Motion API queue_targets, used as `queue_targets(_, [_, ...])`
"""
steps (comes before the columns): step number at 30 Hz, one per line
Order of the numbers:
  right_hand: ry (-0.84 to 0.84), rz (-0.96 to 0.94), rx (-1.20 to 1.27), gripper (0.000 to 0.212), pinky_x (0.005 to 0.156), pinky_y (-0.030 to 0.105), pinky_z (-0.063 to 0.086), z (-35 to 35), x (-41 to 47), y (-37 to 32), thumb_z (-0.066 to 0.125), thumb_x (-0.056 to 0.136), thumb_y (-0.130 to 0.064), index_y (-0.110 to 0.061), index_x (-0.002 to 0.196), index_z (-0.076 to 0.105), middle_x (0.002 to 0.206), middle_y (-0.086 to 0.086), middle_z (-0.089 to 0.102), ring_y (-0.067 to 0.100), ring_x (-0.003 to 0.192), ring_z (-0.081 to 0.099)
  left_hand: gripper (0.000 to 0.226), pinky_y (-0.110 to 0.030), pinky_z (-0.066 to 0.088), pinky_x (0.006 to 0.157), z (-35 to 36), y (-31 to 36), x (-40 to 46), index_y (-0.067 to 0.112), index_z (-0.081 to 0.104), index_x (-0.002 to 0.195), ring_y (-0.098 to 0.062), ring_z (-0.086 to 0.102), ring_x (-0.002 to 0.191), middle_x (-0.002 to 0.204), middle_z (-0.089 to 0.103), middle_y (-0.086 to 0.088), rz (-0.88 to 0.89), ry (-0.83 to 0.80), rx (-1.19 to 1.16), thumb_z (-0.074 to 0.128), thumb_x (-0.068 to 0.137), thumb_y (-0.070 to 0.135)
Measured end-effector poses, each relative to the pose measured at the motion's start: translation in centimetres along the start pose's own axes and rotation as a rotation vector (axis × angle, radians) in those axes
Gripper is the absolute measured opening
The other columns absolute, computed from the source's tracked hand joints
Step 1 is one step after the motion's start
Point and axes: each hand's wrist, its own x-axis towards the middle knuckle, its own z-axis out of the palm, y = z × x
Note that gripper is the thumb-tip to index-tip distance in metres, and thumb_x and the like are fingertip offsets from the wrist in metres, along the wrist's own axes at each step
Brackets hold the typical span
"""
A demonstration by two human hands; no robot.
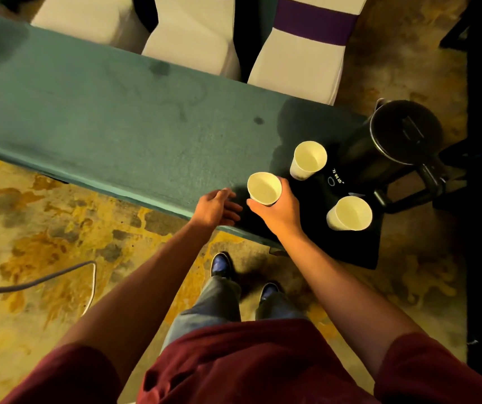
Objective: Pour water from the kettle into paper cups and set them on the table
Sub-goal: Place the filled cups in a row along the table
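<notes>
My right hand grips a white paper cup from below, holding it over the near edge of the green table. My left hand hovers just to its left with relaxed fingers, holding nothing. Two more white paper cups stand on a black tray at the table's right end: one at the back and one at the front right. A black kettle stands on the tray behind them, its handle pointing to the lower right. Whether the cups hold water I cannot tell.
Three chairs in white covers stand along the far side of the table, one with a purple band. A grey cable lies on the patterned floor at the left. My shoes are near the table's edge.
</notes>
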Motion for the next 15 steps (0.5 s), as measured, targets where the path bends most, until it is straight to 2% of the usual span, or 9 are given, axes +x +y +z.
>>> queue_targets(2, [0.006, -0.007, 0.022, 0.067, 0.082, 0.028, 0.054, -0.2, 0.2, -0.8, 0.093, 0.063, -0.037, -0.028, 0.119, 0.057, 0.111, -0.009, 0.067, 0.014, 0.101, 0.066, 0.037, -0.028, 0.052, 0.056, -0.2, -0.1, 0.0, 0.000, 0.060, 0.116, -0.025, 0.065, 0.063, 0.087, 0.071, -0.016, -0.022, -0.009, -0.036, 0.041, 0.104, 0.029])
queue_targets(4, [0.015, -0.044, 0.054, 0.064, 0.080, 0.017, 0.052, -0.8, 0.2, -2.1, 0.092, 0.064, -0.037, -0.031, 0.116, 0.055, 0.109, -0.011, 0.067, 0.005, 0.094, 0.064, 0.040, -0.033, 0.054, 0.066, 0.0, -0.2, 0.0, -0.001, 0.058, 0.119, -0.027, 0.066, 0.072, 0.094, 0.070, -0.019, -0.036, 0.004, -0.142, 0.039, 0.105, 0.031])
queue_targets(6, [0.027, -0.103, 0.100, 0.063, 0.074, 0.004, 0.045, -1.8, -0.2, -3.9, 0.092, 0.065, -0.036, -0.033, 0.115, 0.054, 0.106, -0.017, 0.065, -0.007, 0.091, 0.061, 0.044, -0.040, 0.054, 0.079, 0.7, 0.1, -0.1, -0.001, 0.055, 0.120, -0.032, 0.067, 0.087, 0.109, 0.067, -0.024, -0.065, -0.013, -0.347, 0.037, 0.105, 0.036])
queue_targets(9, [0.031, -0.210, 0.176, 0.068, 0.083, 0.003, 0.045, -3.3, -1.5, -6.8, 0.092, 0.068, -0.031, -0.033, 0.123, 0.052, 0.115, -0.025, 0.061, -0.016, 0.104, 0.057, 0.064, -0.045, 0.050, 0.095, 2.3, 1.6, -1.0, -0.003, 0.048, 0.136, -0.036, 0.060, 0.114, 0.134, 0.057, -0.026, -0.107, -0.158, -0.717, 0.031, 0.103, 0.050])
queue_targets(12, [0.036, -0.281, 0.205, 0.072, 0.090, 0.008, 0.048, -4.4, -2.5, -9.0, 0.092, 0.068, -0.030, -0.035, 0.127, 0.050, 0.118, -0.030, 0.058, -0.015, 0.109, 0.056, 0.074, -0.045, 0.053, 0.092, 3.9, 3.8, -2.5, 0.002, 0.045, 0.143, -0.034, 0.060, 0.119, 0.140, 0.054, -0.023, -0.110, -0.309, -0.931, 0.028, 0.100, 0.060])
queue_targets(15, [0.034, -0.315, 0.197, 0.074, 0.088, 0.004, 0.045, -5.4, -3.6, -10.4, 0.093, 0.067, -0.032, -0.042, 0.126, 0.048, 0.113, -0.045, 0.056, -0.017, 0.110, 0.055, 0.073, -0.040, 0.058, 0.082, 5.3, 5.5, -4.4, 0.003, 0.061, 0.129, -0.032, 0.069, 0.107, 0.122, 0.068, -0.020, -0.095, -0.433, -1.026, 0.030, 0.099, 0.062])
